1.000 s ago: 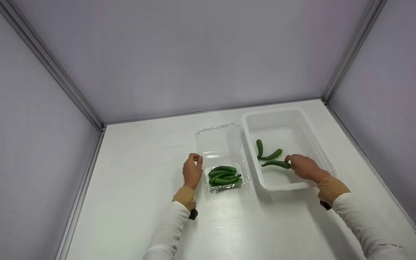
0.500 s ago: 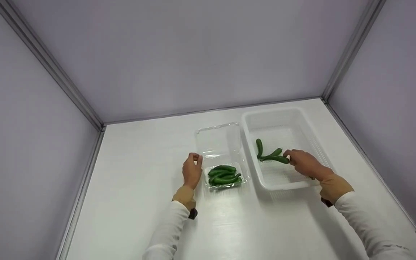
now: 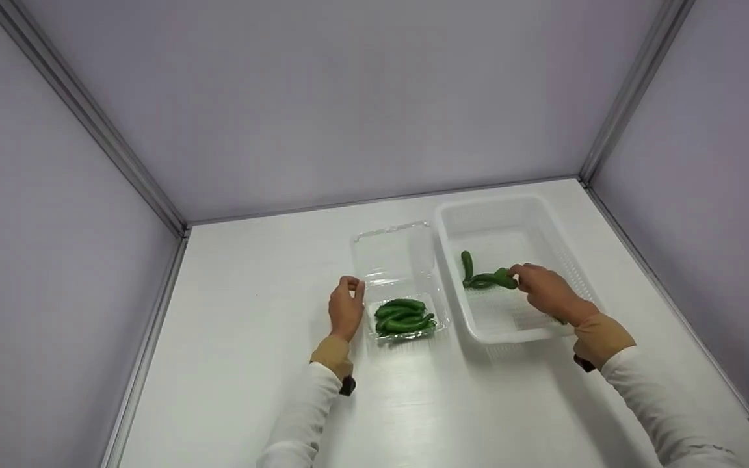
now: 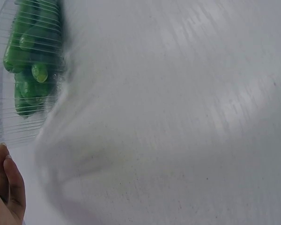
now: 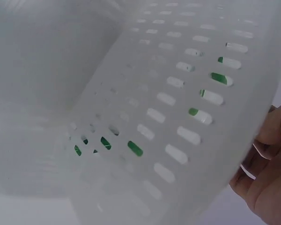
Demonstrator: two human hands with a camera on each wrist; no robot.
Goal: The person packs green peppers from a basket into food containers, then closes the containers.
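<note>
Green cucumbers (image 3: 402, 316), unlabelled clear clamshell (image 3: 393, 260)

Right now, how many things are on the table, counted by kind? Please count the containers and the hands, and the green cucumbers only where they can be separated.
White slotted basket: 1
Clear clamshell box: 1
Cucumbers in the basket: 3
Cucumbers in the clamshell box: a pile, too overlapped to count
Hands: 2, left hand and right hand
Total countable: 7

Basket walls (image 3: 456, 286) hem the cucumbers (image 3: 486, 278); open above
</note>
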